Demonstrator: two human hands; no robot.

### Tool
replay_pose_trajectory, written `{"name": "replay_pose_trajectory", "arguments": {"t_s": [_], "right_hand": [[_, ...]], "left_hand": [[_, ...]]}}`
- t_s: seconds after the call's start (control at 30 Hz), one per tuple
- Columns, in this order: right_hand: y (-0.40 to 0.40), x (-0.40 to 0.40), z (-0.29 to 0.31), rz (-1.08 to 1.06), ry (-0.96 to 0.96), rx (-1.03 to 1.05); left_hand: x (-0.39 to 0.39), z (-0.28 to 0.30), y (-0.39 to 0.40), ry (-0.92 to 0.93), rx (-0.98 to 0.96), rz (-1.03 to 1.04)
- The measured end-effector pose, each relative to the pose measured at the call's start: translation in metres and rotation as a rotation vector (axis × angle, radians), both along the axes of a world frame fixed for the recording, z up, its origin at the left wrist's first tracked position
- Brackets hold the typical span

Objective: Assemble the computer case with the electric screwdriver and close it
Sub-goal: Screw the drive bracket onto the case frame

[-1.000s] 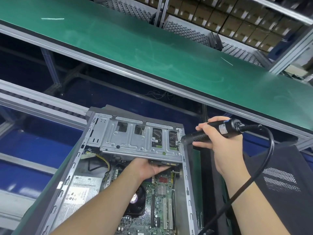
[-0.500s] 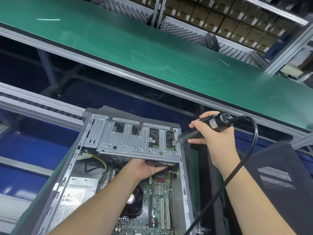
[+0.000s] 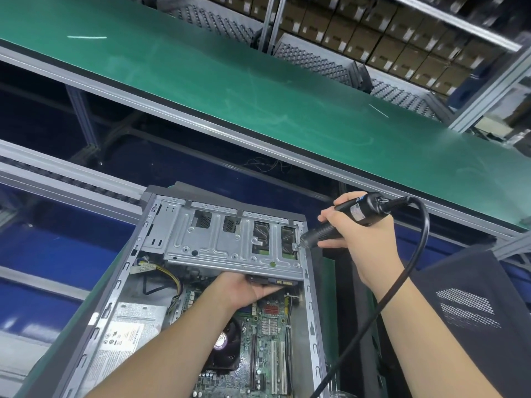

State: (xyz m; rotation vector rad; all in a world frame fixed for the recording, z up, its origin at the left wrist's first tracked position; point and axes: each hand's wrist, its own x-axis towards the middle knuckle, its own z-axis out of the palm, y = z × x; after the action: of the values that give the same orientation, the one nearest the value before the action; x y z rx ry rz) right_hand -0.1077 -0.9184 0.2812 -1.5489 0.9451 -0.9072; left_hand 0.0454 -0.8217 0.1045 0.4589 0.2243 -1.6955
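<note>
Head-worn view, forward and down
</note>
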Motion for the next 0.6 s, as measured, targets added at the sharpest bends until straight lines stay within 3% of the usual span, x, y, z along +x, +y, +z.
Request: {"name": "replay_pose_trajectory", "arguments": {"t_s": [0.6], "right_hand": [[-0.006, 0.01, 0.005, 0.001, 0.067, 0.026]], "left_hand": [[0.001, -0.006, -0.002, -0.013, 0.034, 0.015]]}}
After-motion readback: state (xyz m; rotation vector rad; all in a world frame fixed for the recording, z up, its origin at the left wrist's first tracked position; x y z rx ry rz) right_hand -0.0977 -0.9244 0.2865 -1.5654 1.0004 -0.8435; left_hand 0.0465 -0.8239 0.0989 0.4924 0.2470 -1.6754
